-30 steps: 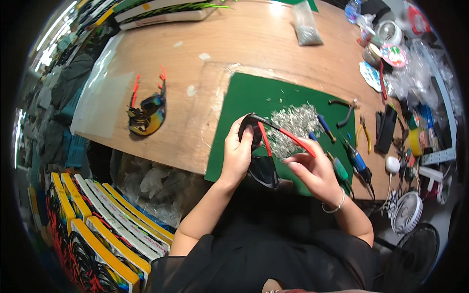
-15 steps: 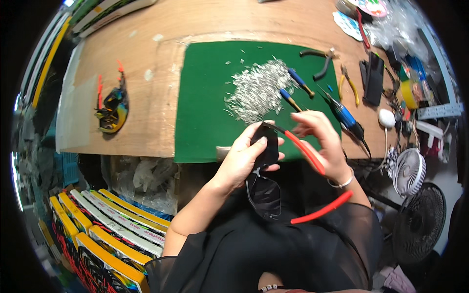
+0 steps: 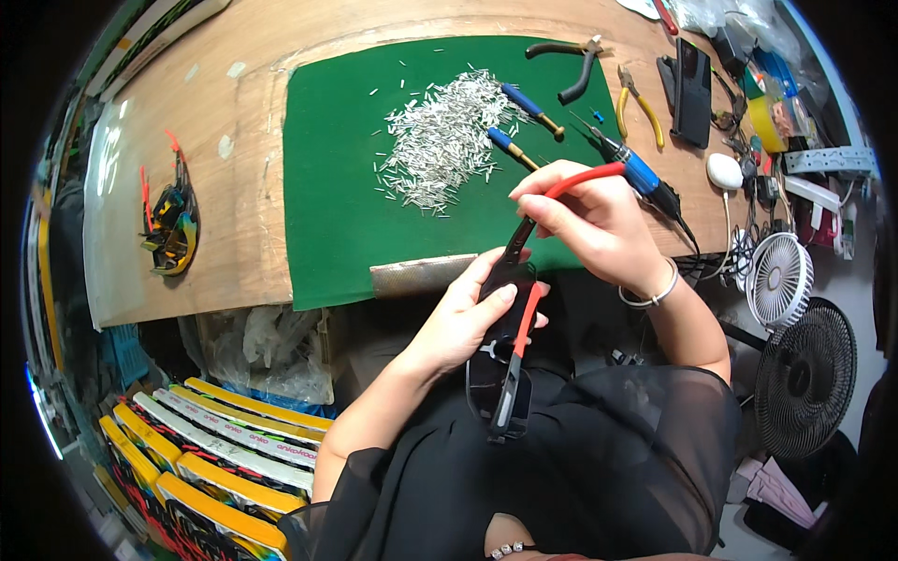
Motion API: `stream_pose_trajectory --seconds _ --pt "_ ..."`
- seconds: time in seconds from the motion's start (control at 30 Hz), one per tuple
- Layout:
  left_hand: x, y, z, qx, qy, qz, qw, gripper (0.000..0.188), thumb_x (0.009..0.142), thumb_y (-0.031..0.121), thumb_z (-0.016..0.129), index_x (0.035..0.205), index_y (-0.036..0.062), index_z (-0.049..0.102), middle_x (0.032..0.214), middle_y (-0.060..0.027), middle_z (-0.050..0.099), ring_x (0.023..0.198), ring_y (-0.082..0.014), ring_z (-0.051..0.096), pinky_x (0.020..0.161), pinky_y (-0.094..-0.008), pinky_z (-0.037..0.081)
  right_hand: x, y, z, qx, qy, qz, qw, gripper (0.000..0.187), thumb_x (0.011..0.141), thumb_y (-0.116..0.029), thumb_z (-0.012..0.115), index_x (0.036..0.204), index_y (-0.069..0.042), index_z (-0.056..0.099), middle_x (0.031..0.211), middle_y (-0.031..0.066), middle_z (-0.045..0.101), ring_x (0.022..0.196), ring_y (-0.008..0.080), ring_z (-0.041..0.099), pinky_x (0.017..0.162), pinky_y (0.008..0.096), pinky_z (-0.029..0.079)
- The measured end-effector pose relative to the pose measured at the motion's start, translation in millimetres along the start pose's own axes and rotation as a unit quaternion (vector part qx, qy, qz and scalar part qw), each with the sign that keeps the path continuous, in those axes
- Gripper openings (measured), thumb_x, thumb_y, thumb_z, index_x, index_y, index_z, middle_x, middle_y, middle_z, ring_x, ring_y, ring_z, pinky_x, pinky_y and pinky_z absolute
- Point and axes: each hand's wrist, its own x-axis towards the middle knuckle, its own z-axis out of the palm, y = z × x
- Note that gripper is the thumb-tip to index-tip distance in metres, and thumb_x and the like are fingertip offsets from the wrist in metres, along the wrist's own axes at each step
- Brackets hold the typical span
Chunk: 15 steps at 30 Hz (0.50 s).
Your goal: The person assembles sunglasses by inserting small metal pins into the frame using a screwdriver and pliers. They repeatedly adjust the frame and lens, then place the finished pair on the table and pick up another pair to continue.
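Observation:
Dark sunglasses (image 3: 484, 385) with red-tipped temple arms hang below the edge of the green mat (image 3: 327, 187). My left hand (image 3: 454, 323) is closed round one lens end, its thumb on the frame. My right hand (image 3: 599, 229) pinches the upper temple arm (image 3: 587, 175) near its black part; this arm points up and to the right. The other temple arm (image 3: 526, 323) lies folded across the lower lens. My fingers partly hide the hinge. A pile of small silvery metal pins (image 3: 440, 140) lies on the mat, beyond my hands.
Two blue-handled screwdrivers (image 3: 531, 109) lie beside the pile. Black-handled pliers (image 3: 582, 75), yellow-handled pliers (image 3: 641, 110) and a blue electric screwdriver (image 3: 644, 175) are at the right. More glasses (image 3: 172, 224) sit at the left. Fans (image 3: 781, 280) stand at the right; boxed glasses (image 3: 220, 486) are lower left.
My right hand has closed on the upper temple arm, which has swung up and outward. The lower arm has folded in over the lens. The whole view has shifted.

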Motion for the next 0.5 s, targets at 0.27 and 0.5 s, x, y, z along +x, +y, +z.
stream_pose_trajectory --seconds 0.27,0.5 --pt "-8.7 -31.4 -10.9 -0.069 -0.005 -0.122 0.990 0.036 0.088 0.020 0.051 0.118 0.0043 0.039 0.103 -0.0100 0.056 0.082 -0.0180 0.062 0.067 -0.0274 0.054 13.1 -8.3 -1.6 -0.258 0.124 -0.296 0.911 0.016 0.075 -0.006 0.065 0.090 -0.004 0.060 0.078 0.0094 0.058 0.066 0.0225 0.058 0.057 0.0282 0.046" --pt "1.2 -10.1 -5.8 -0.093 0.017 -0.041 0.995 0.035 0.088 0.011 0.045 0.120 0.0019 0.035 0.111 -0.0140 0.052 0.090 -0.0253 0.061 0.066 -0.0290 0.055 -2.4 -9.8 17.9 -0.054 0.148 -0.194 0.968 0.018 0.075 0.005 0.062 0.091 -0.001 0.058 0.084 0.0098 0.057 0.067 0.0150 0.056 0.060 0.0239 0.045"
